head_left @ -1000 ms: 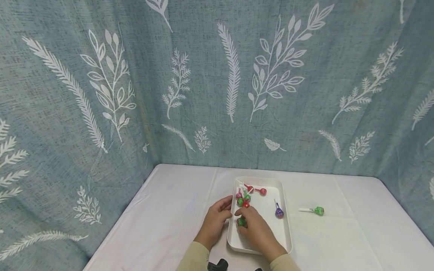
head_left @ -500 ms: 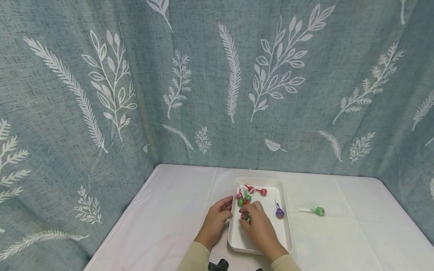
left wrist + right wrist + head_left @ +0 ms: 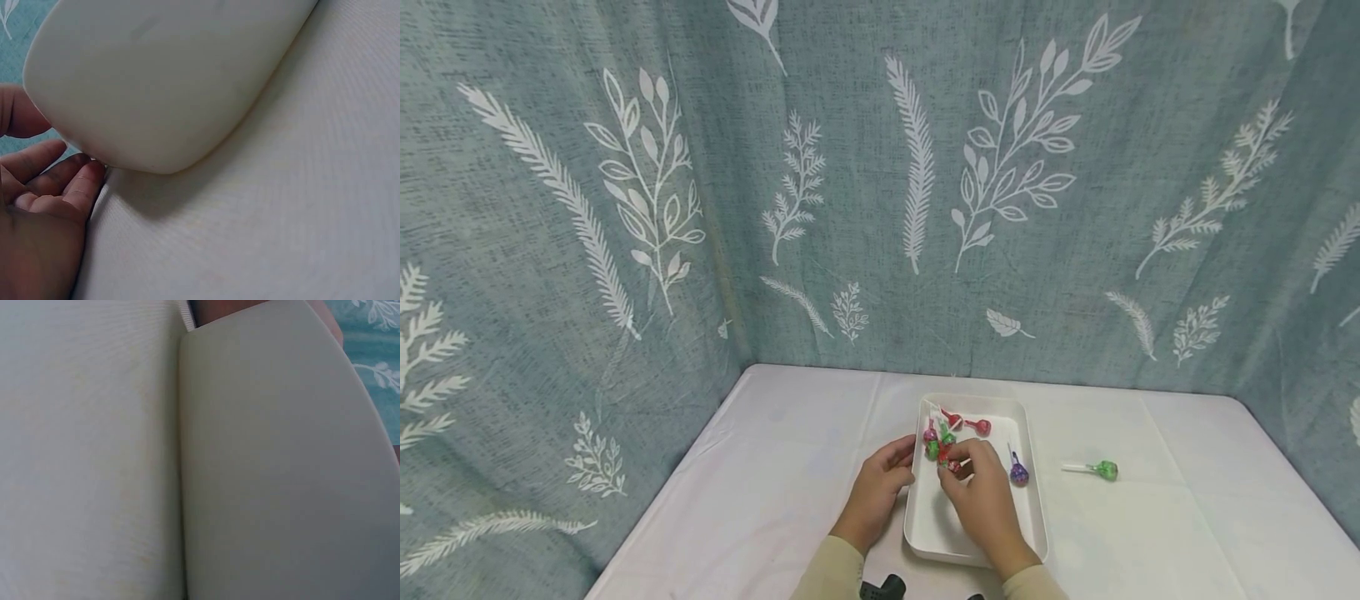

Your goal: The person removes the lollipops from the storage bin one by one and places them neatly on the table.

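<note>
In the head view a white tray (image 3: 1030, 500) with several wrapped lollipops lies on the table. My right hand (image 3: 983, 492) reaches over it and pinches a red and green lollipop (image 3: 953, 466) between thumb and fingers, beside the cluster at the tray's left side. That cluster holds a green lollipop (image 3: 932, 451), a pink one (image 3: 930, 434) and red ones. My left hand (image 3: 878, 487) rests outside the tray, fingertips and thumb against its left wall. In the left wrist view the left fingers (image 3: 84, 184) touch the tray's lower edge. The right wrist view mostly shows the tray's outer wall (image 3: 275, 462).
A purple-blue lollipop (image 3: 1018, 474) lies by the tray's right wall. Outside, to the right, a green lollipop (image 3: 1107, 470) lies on the white tablecloth (image 3: 1157, 517). A teal leaf-patterned curtain (image 3: 865, 192) stands behind and beside the table.
My right hand has moved away from me and slightly right within the tray, carrying the red and green lollipop up to the cluster. The left hand stays at the tray's wall.
</note>
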`<control>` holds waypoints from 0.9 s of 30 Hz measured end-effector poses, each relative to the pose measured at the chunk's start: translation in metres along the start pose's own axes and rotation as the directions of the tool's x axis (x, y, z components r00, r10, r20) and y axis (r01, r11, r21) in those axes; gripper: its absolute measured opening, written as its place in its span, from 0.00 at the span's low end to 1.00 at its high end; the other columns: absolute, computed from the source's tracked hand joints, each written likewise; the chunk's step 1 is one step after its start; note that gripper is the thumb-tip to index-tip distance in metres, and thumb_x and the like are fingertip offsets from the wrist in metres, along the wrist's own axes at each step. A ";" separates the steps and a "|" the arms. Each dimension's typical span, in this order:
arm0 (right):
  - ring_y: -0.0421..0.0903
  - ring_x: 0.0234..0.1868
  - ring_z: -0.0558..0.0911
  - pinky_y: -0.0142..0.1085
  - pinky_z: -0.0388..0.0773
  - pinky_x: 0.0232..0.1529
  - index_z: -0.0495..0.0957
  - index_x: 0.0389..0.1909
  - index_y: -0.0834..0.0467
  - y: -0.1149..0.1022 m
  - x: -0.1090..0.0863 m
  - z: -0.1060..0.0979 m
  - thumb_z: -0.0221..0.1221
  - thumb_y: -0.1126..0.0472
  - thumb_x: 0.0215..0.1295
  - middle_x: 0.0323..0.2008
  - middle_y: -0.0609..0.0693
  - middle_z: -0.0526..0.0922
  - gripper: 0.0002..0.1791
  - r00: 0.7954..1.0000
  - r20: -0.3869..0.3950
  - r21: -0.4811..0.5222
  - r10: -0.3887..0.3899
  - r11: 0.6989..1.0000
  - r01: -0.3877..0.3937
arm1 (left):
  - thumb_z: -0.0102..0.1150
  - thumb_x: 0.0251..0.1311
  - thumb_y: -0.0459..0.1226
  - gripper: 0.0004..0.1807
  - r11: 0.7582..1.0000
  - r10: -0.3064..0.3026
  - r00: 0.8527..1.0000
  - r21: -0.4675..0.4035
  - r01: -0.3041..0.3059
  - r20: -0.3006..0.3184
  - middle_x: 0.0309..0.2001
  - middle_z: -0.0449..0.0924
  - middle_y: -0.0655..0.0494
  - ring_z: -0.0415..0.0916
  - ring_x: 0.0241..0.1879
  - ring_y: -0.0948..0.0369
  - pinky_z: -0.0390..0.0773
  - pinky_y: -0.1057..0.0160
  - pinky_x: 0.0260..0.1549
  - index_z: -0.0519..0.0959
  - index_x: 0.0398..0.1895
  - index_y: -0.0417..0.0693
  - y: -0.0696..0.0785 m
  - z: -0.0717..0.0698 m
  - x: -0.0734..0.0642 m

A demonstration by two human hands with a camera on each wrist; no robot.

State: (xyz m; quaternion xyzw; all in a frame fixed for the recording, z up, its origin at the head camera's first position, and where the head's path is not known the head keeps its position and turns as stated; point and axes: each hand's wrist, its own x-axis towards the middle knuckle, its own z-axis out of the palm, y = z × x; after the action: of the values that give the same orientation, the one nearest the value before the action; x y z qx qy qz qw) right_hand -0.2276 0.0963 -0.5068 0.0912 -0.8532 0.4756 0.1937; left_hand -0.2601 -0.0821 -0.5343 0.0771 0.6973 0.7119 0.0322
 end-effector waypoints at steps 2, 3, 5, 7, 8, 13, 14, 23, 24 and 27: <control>0.43 0.40 0.82 0.35 0.83 0.39 0.80 0.45 0.58 -0.001 0.001 -0.002 0.71 0.72 0.65 0.44 0.48 0.80 0.13 1.000 0.002 0.026 0.020 0.999 -0.021 | 0.56 0.57 0.27 0.39 1.000 -0.001 1.000 0.004 0.001 0.001 0.74 0.73 0.38 0.71 0.74 0.43 0.72 0.43 0.72 0.70 0.77 0.31 -0.001 0.000 0.001; 0.43 0.41 0.83 0.35 0.83 0.40 0.80 0.45 0.58 -0.001 0.001 -0.003 0.71 0.72 0.65 0.44 0.48 0.81 0.13 1.000 0.005 0.039 0.026 0.999 -0.026 | 0.56 0.57 0.27 0.39 1.000 -0.002 1.000 0.004 0.002 0.001 0.74 0.74 0.38 0.71 0.74 0.43 0.72 0.44 0.72 0.71 0.77 0.32 -0.001 0.000 0.001; 0.44 0.41 0.83 0.35 0.84 0.40 0.80 0.45 0.59 -0.002 0.003 -0.005 0.70 0.73 0.65 0.44 0.49 0.81 0.12 0.999 0.010 0.066 0.037 0.997 -0.037 | 0.56 0.58 0.27 0.38 1.000 -0.005 1.000 0.003 0.005 0.001 0.74 0.74 0.39 0.71 0.74 0.44 0.72 0.44 0.72 0.71 0.77 0.33 -0.001 0.000 0.002; 0.45 0.42 0.84 0.36 0.85 0.41 0.80 0.44 0.59 -0.002 0.004 -0.007 0.69 0.73 0.65 0.43 0.50 0.82 0.12 0.999 0.013 0.092 0.050 0.994 -0.051 | 0.56 0.58 0.27 0.38 1.000 -0.007 1.000 0.001 0.007 0.000 0.74 0.74 0.39 0.72 0.74 0.44 0.72 0.45 0.72 0.72 0.77 0.33 -0.002 0.001 0.003; 0.45 0.42 0.84 0.36 0.86 0.42 0.80 0.44 0.59 -0.002 0.004 -0.009 0.68 0.73 0.65 0.43 0.50 0.82 0.11 0.998 0.016 0.102 0.058 0.993 -0.059 | 0.56 0.57 0.27 0.38 1.000 -0.009 1.000 -0.004 0.009 -0.001 0.74 0.74 0.39 0.71 0.74 0.44 0.72 0.45 0.72 0.72 0.77 0.33 -0.002 0.001 0.003; 0.46 0.44 0.85 0.37 0.87 0.45 0.79 0.45 0.59 -0.001 0.005 -0.018 0.69 0.71 0.67 0.44 0.50 0.84 0.11 0.994 0.014 0.115 0.106 0.988 -0.106 | 0.56 0.56 0.26 0.39 1.000 -0.011 1.000 -0.021 0.011 0.003 0.74 0.73 0.38 0.71 0.74 0.44 0.72 0.47 0.72 0.71 0.77 0.32 -0.002 0.002 0.003; 0.47 0.45 0.85 0.37 0.87 0.46 0.79 0.46 0.59 -0.001 0.006 -0.021 0.69 0.71 0.67 0.44 0.50 0.85 0.11 0.994 0.011 0.113 0.113 0.987 -0.114 | 0.56 0.56 0.26 0.39 1.000 -0.015 1.000 -0.022 0.015 0.003 0.74 0.73 0.38 0.71 0.74 0.44 0.72 0.48 0.72 0.72 0.77 0.33 -0.002 0.002 0.003; 0.48 0.47 0.86 0.33 0.86 0.45 0.83 0.53 0.61 0.001 0.008 -0.037 0.67 0.66 0.73 0.49 0.52 0.86 0.11 0.980 -0.034 0.106 0.198 0.975 -0.193 | 0.56 0.57 0.26 0.38 1.000 0.000 1.000 -0.014 0.000 0.001 0.74 0.74 0.38 0.71 0.74 0.44 0.73 0.47 0.71 0.72 0.76 0.32 -0.004 0.001 0.003; 0.48 0.47 0.86 0.33 0.86 0.44 0.83 0.53 0.61 0.002 0.008 -0.038 0.67 0.66 0.73 0.50 0.52 0.87 0.11 0.977 -0.036 0.108 0.210 0.973 -0.205 | 0.56 0.57 0.26 0.38 1.000 0.003 1.000 -0.013 -0.003 0.001 0.74 0.74 0.38 0.71 0.74 0.43 0.73 0.46 0.71 0.72 0.76 0.32 -0.004 0.001 0.003; 0.47 0.45 0.85 0.33 0.84 0.40 0.84 0.53 0.61 0.005 0.009 -0.043 0.67 0.64 0.74 0.48 0.52 0.87 0.10 0.971 -0.039 0.106 0.238 0.967 -0.232 | 0.56 0.57 0.26 0.38 1.000 0.008 1.000 -0.013 -0.008 0.002 0.74 0.74 0.38 0.71 0.74 0.43 0.73 0.47 0.71 0.71 0.76 0.32 -0.006 -0.001 0.003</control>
State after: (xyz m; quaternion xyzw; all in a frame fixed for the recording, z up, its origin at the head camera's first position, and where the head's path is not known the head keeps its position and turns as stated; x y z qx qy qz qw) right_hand -0.2265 0.1355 -0.4868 -0.0131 -0.8277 0.5398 0.1528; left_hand -0.2634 -0.0826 -0.5398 0.0802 0.6924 0.7164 0.0306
